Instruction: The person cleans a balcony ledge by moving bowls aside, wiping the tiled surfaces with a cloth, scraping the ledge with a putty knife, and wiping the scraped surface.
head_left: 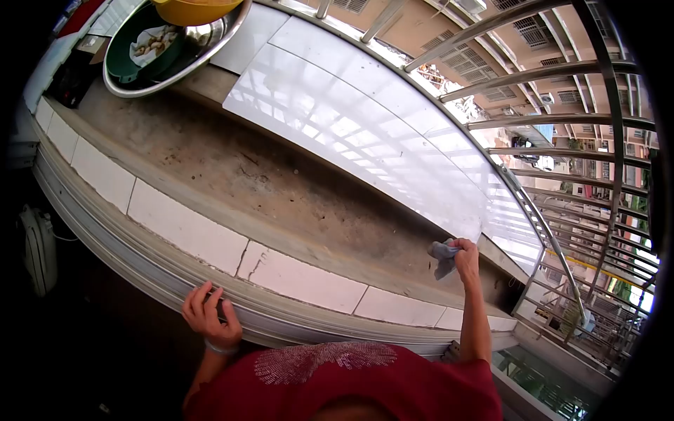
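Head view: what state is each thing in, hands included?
Right hand, closed on the grey cloth
Grey cloth, bunched
Left hand, open, fingers apart
Metal basin, holding the green basin
Green basin, holding small items
Yellow bowl, cut off by frame
Pale tile, cracked
White panels, striped with light and shadow

A steel basin (223, 31) is set at the upper left, and a green bowl (121, 55) is held within it. White wrapping (137, 57) is laid in the green bowl, and small brownish pieces (156, 45) are bunched on it. A yellow bowl (200, 12) is cut off by the top edge; whether it is supported by the basin cannot be told. A dark object (69, 83) is placed just beside the basin. At far left, a pale case (36, 249) is half lost in shadow. The right side is crossed by metal bars (554, 72), through which buildings (481, 67) are seen. At lower right, greenery is shown in a glass pane (540, 372).
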`<state>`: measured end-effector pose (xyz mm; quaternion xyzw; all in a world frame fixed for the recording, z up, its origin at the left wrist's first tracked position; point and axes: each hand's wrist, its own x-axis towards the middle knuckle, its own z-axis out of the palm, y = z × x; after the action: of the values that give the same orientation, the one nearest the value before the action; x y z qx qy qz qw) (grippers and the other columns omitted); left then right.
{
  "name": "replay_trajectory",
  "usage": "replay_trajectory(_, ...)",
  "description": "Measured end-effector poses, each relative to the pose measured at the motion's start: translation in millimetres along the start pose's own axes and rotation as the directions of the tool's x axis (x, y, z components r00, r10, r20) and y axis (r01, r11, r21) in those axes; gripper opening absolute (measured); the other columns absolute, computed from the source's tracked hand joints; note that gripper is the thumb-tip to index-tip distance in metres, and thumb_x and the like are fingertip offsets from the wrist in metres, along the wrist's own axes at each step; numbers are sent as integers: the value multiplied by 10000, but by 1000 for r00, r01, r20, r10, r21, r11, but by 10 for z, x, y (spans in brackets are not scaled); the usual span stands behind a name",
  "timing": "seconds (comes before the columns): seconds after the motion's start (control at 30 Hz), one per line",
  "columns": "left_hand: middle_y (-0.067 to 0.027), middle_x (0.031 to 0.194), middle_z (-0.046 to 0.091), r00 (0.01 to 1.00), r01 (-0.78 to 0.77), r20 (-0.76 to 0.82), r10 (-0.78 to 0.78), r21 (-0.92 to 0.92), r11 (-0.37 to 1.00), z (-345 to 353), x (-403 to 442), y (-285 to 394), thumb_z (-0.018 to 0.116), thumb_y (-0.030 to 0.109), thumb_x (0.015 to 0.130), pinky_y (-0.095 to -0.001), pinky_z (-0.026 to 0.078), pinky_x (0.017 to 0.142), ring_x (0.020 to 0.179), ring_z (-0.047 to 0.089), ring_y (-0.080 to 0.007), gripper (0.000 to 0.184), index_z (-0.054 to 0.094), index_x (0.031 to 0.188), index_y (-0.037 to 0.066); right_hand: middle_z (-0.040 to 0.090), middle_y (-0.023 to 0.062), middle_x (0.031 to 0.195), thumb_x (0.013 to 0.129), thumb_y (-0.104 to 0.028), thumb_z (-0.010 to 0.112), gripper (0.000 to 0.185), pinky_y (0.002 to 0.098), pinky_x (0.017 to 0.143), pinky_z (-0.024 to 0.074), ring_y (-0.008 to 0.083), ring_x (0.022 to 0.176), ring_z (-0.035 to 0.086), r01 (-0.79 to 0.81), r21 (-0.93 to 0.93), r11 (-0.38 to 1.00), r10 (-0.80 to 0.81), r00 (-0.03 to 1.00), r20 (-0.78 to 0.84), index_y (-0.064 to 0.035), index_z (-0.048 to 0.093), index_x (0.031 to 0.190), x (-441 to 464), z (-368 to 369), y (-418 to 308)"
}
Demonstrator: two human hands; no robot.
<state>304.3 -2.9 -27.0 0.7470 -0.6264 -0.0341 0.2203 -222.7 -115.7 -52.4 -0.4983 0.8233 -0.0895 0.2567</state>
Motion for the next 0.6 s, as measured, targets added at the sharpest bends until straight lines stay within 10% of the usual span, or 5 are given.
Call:
replay_trajectory(0.1, -113, 1058, 588, 1000, 16, 3, -16, 2, 1000, -9, -1, -9, 552, 122, 756, -441, 366, 875, 1001, 484, -337, 188, 622, 911, 39, 544, 148, 990, 635, 171, 359, 369, 333, 777, 452, 310, 876, 566, 351, 263, 899, -388, 916, 104, -20, 584, 857, 401, 47, -1906)
replay_trajectory(0.2, -102, 1047, 592, 999, 41, 3, -41, 3, 999, -29, 31, 12, 557, 108, 728, -421, 371, 864, 991, 488, -320, 196, 626, 900, 44, 512, 142, 1056, 643, 174, 463, 370, 389, 794, 465, 330, 984, 519, 888, -1, 460, -878, 454, -149, -61, 579, 905, 933, 549, -3249)
replay_trajectory(0.33, -98, 1018, 596, 996, 89, 24, -88, -37, 995, -34, 26, 7, 564, 81, 703, -417, 372, 860, 983, 488, -314, 205, 623, 896, 45, 485, 78, 1077, 697, 13, 572, 270, 367, 820, 441, 267, 1053, 489, 913, -392, -114, -978, -173, -119, -124, 523, 924, 1797, 1511, -4553)
replay_trajectory(0.5, -110, 1013, 582, 992, 103, 67, -103, 1, 995, -23, 31, 8, 560, 76, 713, -424, 369, 871, 996, 473, -325, 188, 603, 891, 36, 446, 89, 1310, 735, 48, 497, 566, 341, 971, 386, 283, 1167, 444, 883, -382, 273, -927, 347, 140, -227, 509, 1230, 2353, 2262, -4619)
replay_trajectory(0.6, -131, 1038, 565, 991, 104, 80, -103, 0, 995, -37, 5, 31, 548, 81, 736, -443, 360, 889, 1006, 459, -340, 184, 593, 904, 21, 418, 99, 1348, 722, 70, 489, 607, 349, 983, 377, 298, 1184, 432, 883, -307, 355, -893, 417, 167, -229, 514, 1250, 2437, 1978, -4172)
